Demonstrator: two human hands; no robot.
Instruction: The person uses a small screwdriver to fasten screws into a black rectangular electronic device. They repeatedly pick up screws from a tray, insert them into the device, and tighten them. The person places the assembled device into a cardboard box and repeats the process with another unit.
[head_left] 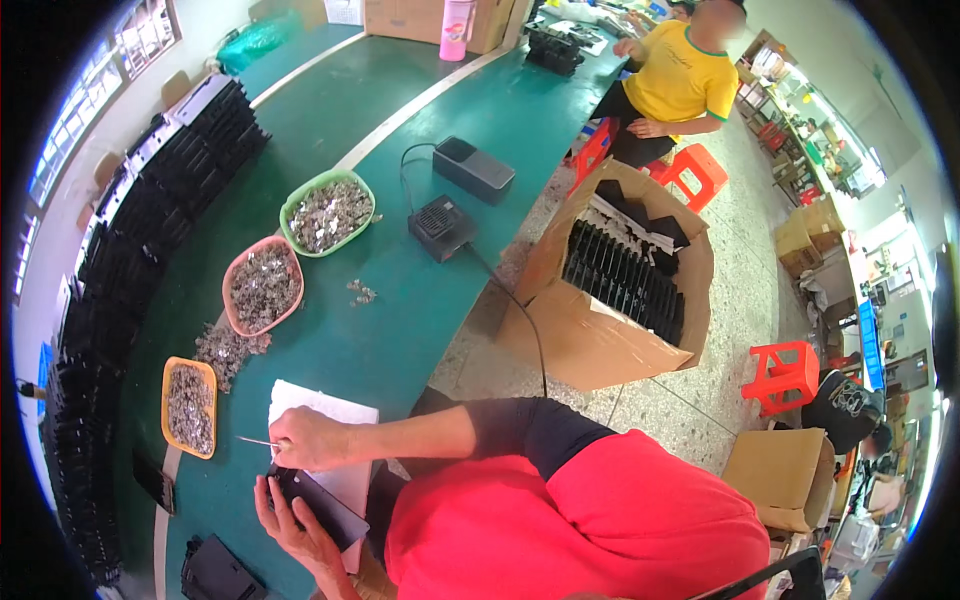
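Observation:
My right hand (312, 440) is closed round a thin metal tool (257, 441), whose slim tip points left; its exact kind is hard to make out. Just below, my left hand (298, 535) grips a flat black plastic part (330, 512), fingers along its left edge. The part lies tilted over a white pad (352, 411) at the table's near edge. Left of my hands stands a yellow basket (213, 405) full of small metal pieces. Further off are a pink basket (229, 292) and a green basket (287, 222), filled alike.
Loose metal pieces (230, 352) spill beside the baskets on the green table (400, 310). Black parts (140, 235) are stacked along the left. A phone (153, 482), another black part (220, 570) and a corded black device (442, 228) lie around. An open carton (570, 335) stands right; a person (685, 75) sits beyond.

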